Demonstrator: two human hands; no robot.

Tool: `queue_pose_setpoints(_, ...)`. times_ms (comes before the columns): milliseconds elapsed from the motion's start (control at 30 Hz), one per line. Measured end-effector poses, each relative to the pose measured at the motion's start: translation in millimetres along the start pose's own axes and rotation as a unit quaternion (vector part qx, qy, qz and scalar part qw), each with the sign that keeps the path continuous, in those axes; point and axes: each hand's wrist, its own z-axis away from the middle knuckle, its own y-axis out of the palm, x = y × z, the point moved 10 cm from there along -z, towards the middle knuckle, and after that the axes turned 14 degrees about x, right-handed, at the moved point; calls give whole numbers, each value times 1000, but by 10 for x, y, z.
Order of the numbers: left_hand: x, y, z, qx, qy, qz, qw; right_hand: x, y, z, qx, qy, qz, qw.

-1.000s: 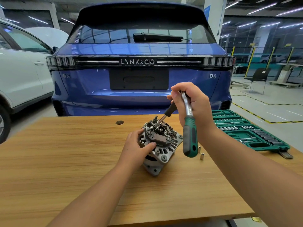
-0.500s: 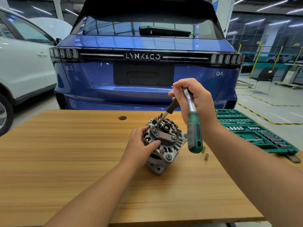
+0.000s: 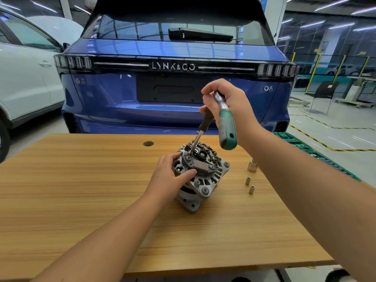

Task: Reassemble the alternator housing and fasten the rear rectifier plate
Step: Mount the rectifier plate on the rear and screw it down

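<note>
A grey alternator [image 3: 205, 180] stands on the wooden table [image 3: 81, 190] with its rear rectifier plate [image 3: 203, 159] facing up. My left hand [image 3: 171, 176] grips the housing's left side, thumb across the plate's edge. My right hand [image 3: 227, 106] holds two tools together above it: a black-handled screwdriver [image 3: 200, 131] whose tip sits on a fastener at the plate's far left, and a green-handled ratchet [image 3: 225, 127] that hangs down from my palm.
Three loose sockets lie right of the alternator: a large one [image 3: 252, 165] and two small ones [image 3: 247, 181] [image 3: 251, 189]. A green socket case [image 3: 305, 147] sits at the table's right edge. A blue car [image 3: 173, 84] stands close behind the table, a white car [image 3: 24, 78] to the left.
The view has shifted slightly. My right hand has stayed over the plate with the screwdriver tip on the same fastener. My left hand keeps its hold on the housing.
</note>
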Motion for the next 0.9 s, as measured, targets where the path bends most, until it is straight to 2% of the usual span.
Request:
queue_pose_setpoints(167,-316,-157,-123,-27,32,-66,997,-32,-6,3,4,11,-2,1000)
queue_pose_setpoints(333,-696,-1,-308,13,65,2,998,-6,36,-36,15,21,55,998)
queue_pose_setpoints(467,-680,71,-342,9,88,35,995,-62,51,-22,22,28,53,998)
queue_pose_setpoints(667,-650,71,-407,-9,121,-52,991,-102,33,-21,44,34,34,998)
queue_pose_setpoints(800,-656,48,-390,-24,122,-85,989,-103,111,16,124,42,-77,988)
queue_pose_setpoints(900,-637,15,-375,-34,99,-73,992,-181,84,35,149,73,-196,967)
